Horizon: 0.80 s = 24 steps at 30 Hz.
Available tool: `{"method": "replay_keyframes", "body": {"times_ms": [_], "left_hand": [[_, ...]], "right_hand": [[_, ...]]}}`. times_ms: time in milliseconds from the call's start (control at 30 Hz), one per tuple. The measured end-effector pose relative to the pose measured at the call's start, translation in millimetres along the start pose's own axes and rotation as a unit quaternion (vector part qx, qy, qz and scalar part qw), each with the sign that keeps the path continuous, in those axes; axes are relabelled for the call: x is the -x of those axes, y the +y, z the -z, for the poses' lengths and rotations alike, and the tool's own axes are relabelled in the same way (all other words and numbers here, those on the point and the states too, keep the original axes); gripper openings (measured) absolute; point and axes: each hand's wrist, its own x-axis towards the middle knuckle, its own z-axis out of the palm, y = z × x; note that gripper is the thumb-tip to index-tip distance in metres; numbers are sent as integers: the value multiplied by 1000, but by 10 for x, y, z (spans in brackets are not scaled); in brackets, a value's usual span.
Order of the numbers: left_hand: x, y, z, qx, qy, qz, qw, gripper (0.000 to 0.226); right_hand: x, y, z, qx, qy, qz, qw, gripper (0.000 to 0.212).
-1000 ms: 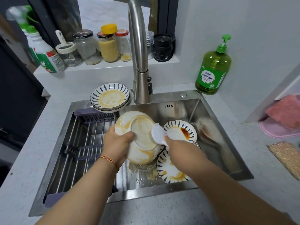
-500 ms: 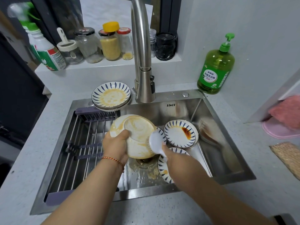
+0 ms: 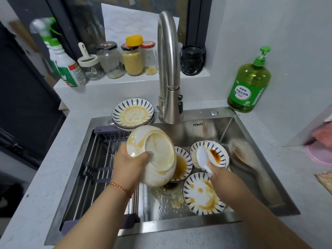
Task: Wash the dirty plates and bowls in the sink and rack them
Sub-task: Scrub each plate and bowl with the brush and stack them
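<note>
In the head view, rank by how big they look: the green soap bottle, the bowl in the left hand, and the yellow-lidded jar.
1. Bowl, though it is nearest the camera, so its lead is unsure.
2. Green soap bottle.
3. Yellow-lidded jar.

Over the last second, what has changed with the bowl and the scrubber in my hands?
The right hand drew the white scrubber off the bowl and rightward, so it now hangs above the plate with the dark red stain. The left hand kept its grip and turned the bowl, its stained underside still facing up. The plates in the sink and the stack behind it stayed put.
</note>
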Motion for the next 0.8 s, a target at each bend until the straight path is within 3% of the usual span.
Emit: {"method": "replay_keyframes", "body": {"times_ms": [67, 167, 400, 533, 700, 800], "left_hand": [[-48, 169, 103, -154, 1, -111, 982, 37], [-169, 403, 240, -309, -5, -235, 922, 30], [-735, 562, 325, -496, -19, -353, 793, 20], [-1076, 491, 228, -602, -52, -328, 726, 18], [-1397, 309, 70, -701, -92, -295, 643, 37], [-1478, 224, 12, -729, -97, -290, 613, 36]], "right_hand": [[11, 42, -31, -24, 11, 1, 1000, 45], [5, 45, -63, -3, 10, 27, 1000, 46], [-32, -10, -59, -39, 10, 8, 999, 47], [-73, 58, -42, 2, 12, 8, 1000, 49], [-123, 65, 4, 47, -3, 28, 998, 55], [-131, 110, 5, -18, 0, -4, 1000, 48]]}}
